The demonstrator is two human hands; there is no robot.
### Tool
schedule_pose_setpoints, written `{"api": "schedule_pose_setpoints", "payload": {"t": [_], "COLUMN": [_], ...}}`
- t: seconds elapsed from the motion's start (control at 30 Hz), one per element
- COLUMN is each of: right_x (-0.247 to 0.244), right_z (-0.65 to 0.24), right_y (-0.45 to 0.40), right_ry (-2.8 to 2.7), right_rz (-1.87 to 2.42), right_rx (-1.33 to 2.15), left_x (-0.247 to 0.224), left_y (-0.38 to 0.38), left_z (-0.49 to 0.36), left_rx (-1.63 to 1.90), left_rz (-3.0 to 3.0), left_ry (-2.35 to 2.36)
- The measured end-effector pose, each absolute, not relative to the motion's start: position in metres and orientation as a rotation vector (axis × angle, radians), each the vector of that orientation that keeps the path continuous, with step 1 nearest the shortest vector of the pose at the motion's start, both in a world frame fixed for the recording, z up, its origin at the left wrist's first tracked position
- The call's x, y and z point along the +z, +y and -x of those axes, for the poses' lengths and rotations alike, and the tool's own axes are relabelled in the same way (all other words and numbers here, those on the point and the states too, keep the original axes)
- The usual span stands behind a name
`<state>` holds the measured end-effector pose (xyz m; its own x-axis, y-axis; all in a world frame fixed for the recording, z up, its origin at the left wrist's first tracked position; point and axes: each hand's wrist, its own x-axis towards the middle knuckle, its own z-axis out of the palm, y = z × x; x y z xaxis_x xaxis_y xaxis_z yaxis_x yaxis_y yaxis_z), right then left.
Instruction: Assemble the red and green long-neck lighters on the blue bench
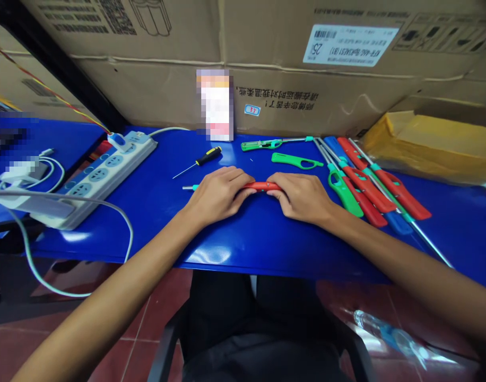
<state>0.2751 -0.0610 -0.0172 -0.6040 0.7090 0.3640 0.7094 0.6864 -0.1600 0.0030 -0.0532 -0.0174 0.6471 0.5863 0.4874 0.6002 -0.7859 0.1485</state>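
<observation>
My left hand (pixel 219 195) and my right hand (pixel 301 197) both grip a red utility lighter (pixel 262 186) on the blue table (pixel 147 228), and my fingers hide most of its body. Its thin metal nozzle (pixel 189 187) points left from under my left hand. A black-and-yellow screwdriver (pixel 206 156) lies beyond my left hand. Beyond my right hand are a loose green lighter handle (pixel 296 161) and an opened green lighter (pixel 262 144). Several red, green and blue lighters (pixel 370 185) lie side by side to the right.
A white power strip (pixel 95 178) with cables lies at the table's left. Cardboard boxes (pixel 306 90) stand along the back, with a blurred card (pixel 214 105) leaning against them. Yellow packing material (pixel 426 143) sits back right. A clear plastic bottle (pixel 390 334) lies on the red tile floor.
</observation>
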Motion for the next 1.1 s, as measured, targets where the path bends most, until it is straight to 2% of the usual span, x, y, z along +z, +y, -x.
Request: {"api": "schedule_pose_setpoints", "payload": {"t": [0.23,0.53,0.83,1.1], "right_x": [-0.025,-0.025,-0.027,-0.028], "right_z": [-0.276,-0.281,-0.283,-0.286], "right_y": [-0.059,-0.055,-0.051,-0.051], "right_ry": [-2.498,-2.516,-2.517,-2.482], "right_rz": [1.048,1.072,0.979,1.027], "right_rx": [-0.071,-0.088,-0.187,-0.082], "left_x": [-0.024,-0.011,-0.009,-0.011], "left_y": [-0.052,-0.047,-0.049,-0.053], "left_z": [-0.005,0.02,0.019,0.014], "left_rx": [-0.876,-0.729,-0.686,-0.677], "left_rz": [2.753,2.918,2.866,2.757], "left_ry": [-0.932,-1.106,-1.032,-0.964]}}
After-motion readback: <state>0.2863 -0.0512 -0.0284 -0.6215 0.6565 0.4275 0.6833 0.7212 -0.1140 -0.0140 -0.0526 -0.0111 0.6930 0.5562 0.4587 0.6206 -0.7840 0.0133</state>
